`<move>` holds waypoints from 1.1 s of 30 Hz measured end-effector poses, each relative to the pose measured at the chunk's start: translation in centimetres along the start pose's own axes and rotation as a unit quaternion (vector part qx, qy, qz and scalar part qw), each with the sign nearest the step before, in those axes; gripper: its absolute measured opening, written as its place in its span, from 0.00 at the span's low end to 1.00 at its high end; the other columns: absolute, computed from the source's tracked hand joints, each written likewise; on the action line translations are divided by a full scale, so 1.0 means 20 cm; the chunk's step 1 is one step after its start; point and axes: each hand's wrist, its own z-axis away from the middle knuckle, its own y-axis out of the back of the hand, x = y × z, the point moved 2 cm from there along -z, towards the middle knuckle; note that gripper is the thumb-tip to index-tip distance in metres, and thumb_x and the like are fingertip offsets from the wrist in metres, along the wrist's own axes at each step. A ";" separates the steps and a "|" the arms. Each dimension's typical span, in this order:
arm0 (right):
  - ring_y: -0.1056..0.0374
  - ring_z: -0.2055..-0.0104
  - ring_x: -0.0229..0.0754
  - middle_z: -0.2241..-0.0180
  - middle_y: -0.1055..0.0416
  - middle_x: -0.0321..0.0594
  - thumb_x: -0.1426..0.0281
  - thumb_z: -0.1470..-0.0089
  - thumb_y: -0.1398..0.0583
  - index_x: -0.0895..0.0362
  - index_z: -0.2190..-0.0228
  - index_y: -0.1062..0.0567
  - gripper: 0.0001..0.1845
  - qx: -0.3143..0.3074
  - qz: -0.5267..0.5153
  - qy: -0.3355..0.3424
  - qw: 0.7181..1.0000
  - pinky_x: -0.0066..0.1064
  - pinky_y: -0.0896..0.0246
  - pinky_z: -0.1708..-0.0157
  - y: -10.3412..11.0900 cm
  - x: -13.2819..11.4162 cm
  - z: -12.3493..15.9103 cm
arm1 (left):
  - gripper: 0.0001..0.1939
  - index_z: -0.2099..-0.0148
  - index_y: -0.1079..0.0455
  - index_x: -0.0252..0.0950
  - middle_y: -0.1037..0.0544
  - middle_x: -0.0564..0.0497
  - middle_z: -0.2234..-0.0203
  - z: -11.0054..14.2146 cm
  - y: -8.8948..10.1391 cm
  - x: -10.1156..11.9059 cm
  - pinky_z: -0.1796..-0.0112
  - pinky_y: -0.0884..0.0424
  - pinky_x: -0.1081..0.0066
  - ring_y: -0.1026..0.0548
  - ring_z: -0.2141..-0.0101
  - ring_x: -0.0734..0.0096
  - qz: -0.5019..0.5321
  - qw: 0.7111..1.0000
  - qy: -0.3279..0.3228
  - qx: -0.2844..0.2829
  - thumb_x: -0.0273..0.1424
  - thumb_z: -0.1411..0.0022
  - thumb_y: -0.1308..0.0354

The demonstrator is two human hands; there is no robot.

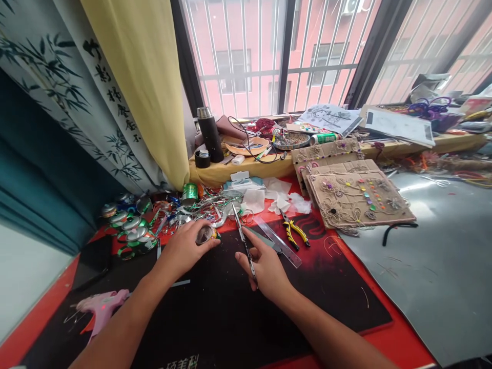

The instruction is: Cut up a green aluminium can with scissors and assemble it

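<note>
My left hand [184, 249] is closed round a small can bottom [205, 234], a shiny metal disc, and holds it on the black mat [215, 312]. My right hand [265, 269] grips a long thin pair of scissors [243, 237] whose blades point away toward the heap of cut can scraps [200, 207]. The two hands are a short way apart, both low over the mat.
A clear ruler [277, 234] and yellow-handled pliers [294, 230] lie right of the scissors. A pink glue gun [102, 306] lies at the near left. Cut green cans [132, 233], white paper scraps [277, 200], twine-decorated cardboard boards [357, 197] and a black flask [210, 134] stand beyond.
</note>
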 end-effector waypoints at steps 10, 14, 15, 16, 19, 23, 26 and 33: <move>0.41 0.88 0.31 0.79 0.41 0.22 0.63 0.37 0.36 0.49 0.26 0.38 0.42 -0.012 0.025 -0.022 0.999 0.20 0.49 0.88 -0.01 0.03 0.00 | 0.36 0.33 0.29 0.43 0.26 0.39 0.36 0.06 -0.14 -0.13 0.41 0.30 0.48 0.27 0.37 0.37 -0.044 0.998 0.019 -0.051 0.55 0.37 0.35; 0.41 0.87 0.31 0.80 0.41 0.22 0.64 0.37 0.35 0.48 0.26 0.37 0.41 -0.017 0.019 -0.035 0.999 0.20 0.48 0.88 -0.01 0.03 0.00 | 0.41 0.26 0.37 0.42 0.32 0.39 0.29 0.08 -0.11 -0.19 0.34 0.37 0.45 0.34 0.31 0.40 0.016 0.998 0.016 -0.057 0.54 0.34 0.38; 0.40 0.87 0.32 0.79 0.40 0.22 0.64 0.37 0.35 0.48 0.27 0.37 0.41 -0.020 0.018 -0.035 0.999 0.21 0.48 0.88 -0.01 0.03 0.00 | 0.39 0.27 0.36 0.43 0.32 0.40 0.28 0.08 -0.11 -0.20 0.33 0.38 0.46 0.34 0.30 0.42 0.028 0.998 0.004 -0.058 0.53 0.33 0.39; 0.40 0.87 0.32 0.79 0.39 0.22 0.64 0.37 0.35 0.47 0.27 0.36 0.40 -0.022 0.016 -0.035 0.999 0.21 0.49 0.89 -0.01 0.03 0.00 | 0.37 0.27 0.35 0.44 0.32 0.42 0.28 0.09 -0.10 -0.20 0.32 0.39 0.47 0.36 0.29 0.43 0.038 0.997 -0.011 -0.060 0.51 0.33 0.39; 0.40 0.88 0.31 0.78 0.36 0.24 0.65 0.36 0.34 0.45 0.27 0.36 0.40 -0.030 0.025 -0.032 0.999 0.21 0.48 0.89 -0.02 0.04 0.00 | 0.31 0.29 0.33 0.46 0.30 0.46 0.29 0.09 -0.11 -0.18 0.31 0.40 0.49 0.36 0.28 0.47 0.059 0.995 -0.050 -0.065 0.45 0.31 0.40; 0.39 0.88 0.31 0.77 0.35 0.24 0.66 0.36 0.34 0.43 0.27 0.36 0.39 -0.040 0.046 -0.035 0.998 0.21 0.47 0.89 -0.02 0.06 0.00 | 0.28 0.34 0.28 0.45 0.24 0.45 0.36 0.10 -0.13 -0.16 0.33 0.36 0.48 0.31 0.33 0.45 0.056 0.996 -0.040 -0.048 0.42 0.33 0.37; 0.38 0.88 0.32 0.78 0.37 0.23 0.66 0.36 0.34 0.41 0.27 0.36 0.39 -0.043 0.056 -0.034 0.997 0.22 0.47 0.89 -0.03 0.07 0.00 | 0.27 0.38 0.27 0.42 0.22 0.42 0.40 0.10 -0.14 -0.15 0.39 0.31 0.47 0.27 0.37 0.40 0.026 0.999 -0.014 -0.019 0.44 0.37 0.32; 0.38 0.88 0.32 0.78 0.37 0.24 0.65 0.36 0.32 0.41 0.27 0.36 0.41 -0.045 0.074 -0.035 0.996 0.22 0.47 0.89 -0.03 0.07 0.01 | 0.36 0.34 0.31 0.40 0.25 0.36 0.36 0.12 -0.14 -0.16 0.37 0.33 0.42 0.29 0.36 0.37 0.012 1.000 -0.016 0.019 0.51 0.38 0.30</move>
